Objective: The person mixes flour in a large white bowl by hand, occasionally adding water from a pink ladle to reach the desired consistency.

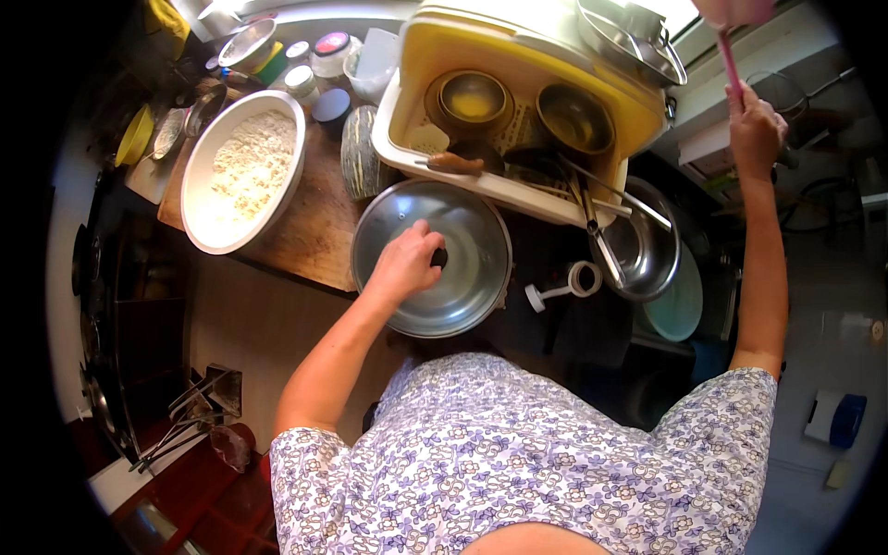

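Note:
A round glass lid (475,236) with a metal rim lies flat just in front of me. What is under it cannot be made out clearly. My left hand (411,258) grips the lid's black knob (438,257) from above. Far up on the right, my right hand (755,135) is raised and closed around the long handle of a pink plastic dipper (739,12). The dipper's top is cut off by the picture's rim. A striped green squash (361,156) lies just beyond the lid.
On the wooden board (322,236) stands a white bowl (297,152) of crumbly flour mixture (253,163). A dish bin (390,135) holds metal bowls and utensils. Steel bowl (649,229), green basin (683,305) and small open container (584,279) sit to the right; jars (300,82) stand behind.

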`<state>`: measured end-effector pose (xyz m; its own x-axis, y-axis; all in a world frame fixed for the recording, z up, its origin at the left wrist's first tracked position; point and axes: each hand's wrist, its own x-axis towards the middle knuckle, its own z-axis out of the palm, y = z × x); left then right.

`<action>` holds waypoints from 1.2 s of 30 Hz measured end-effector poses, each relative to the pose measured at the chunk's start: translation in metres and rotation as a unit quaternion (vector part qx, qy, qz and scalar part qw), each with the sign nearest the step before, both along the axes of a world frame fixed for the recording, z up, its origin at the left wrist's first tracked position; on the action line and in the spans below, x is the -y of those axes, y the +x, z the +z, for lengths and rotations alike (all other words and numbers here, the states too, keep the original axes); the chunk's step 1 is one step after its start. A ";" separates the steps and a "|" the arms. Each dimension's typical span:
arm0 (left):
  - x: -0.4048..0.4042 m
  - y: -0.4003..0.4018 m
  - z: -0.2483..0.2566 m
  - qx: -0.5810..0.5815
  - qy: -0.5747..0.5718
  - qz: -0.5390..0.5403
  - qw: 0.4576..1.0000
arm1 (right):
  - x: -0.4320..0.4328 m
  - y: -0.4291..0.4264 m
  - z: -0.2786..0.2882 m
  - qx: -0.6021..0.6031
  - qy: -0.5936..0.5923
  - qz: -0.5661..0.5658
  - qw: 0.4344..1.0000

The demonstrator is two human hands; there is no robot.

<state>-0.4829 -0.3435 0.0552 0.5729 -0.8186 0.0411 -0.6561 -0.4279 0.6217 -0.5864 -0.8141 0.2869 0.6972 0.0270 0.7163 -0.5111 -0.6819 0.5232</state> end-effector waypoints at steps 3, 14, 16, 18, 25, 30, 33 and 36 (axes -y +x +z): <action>-0.016 0.000 0.021 -0.022 -0.019 -0.011 1.000 | -0.066 -0.021 0.015 0.026 0.357 0.094 0.929; -0.195 0.052 0.113 -0.284 -0.217 0.085 0.930 | -0.284 -0.135 -0.060 -0.288 0.614 0.102 0.728; -0.227 0.070 0.110 -0.299 -0.288 0.115 0.902 | -0.313 -0.142 -0.089 -0.294 0.572 0.066 0.763; -0.265 0.082 0.095 -0.361 -0.371 0.170 0.839 | -0.338 -0.138 -0.112 -0.305 0.519 0.047 0.797; -0.297 0.108 0.059 -0.467 -0.535 0.128 0.692 | -0.377 -0.127 -0.149 -0.284 0.447 0.019 0.848; -0.293 0.115 0.056 -0.505 -0.491 0.061 0.707 | -0.395 -0.122 -0.156 -0.274 0.501 -0.012 0.821; -0.290 0.113 0.057 -0.485 -0.424 0.064 0.762 | -0.396 -0.124 -0.166 -0.205 0.670 -0.044 0.712; -0.285 0.111 0.058 -0.446 -0.381 0.059 0.808 | -0.389 -0.132 -0.174 -0.033 0.901 -0.040 0.432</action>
<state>-0.3716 -0.0582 0.1134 0.7247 -0.6881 0.0356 0.2150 0.2749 0.9371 -0.7179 -0.4251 0.1129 0.6646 -0.5587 -0.4961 -0.5951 0.0057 -0.8036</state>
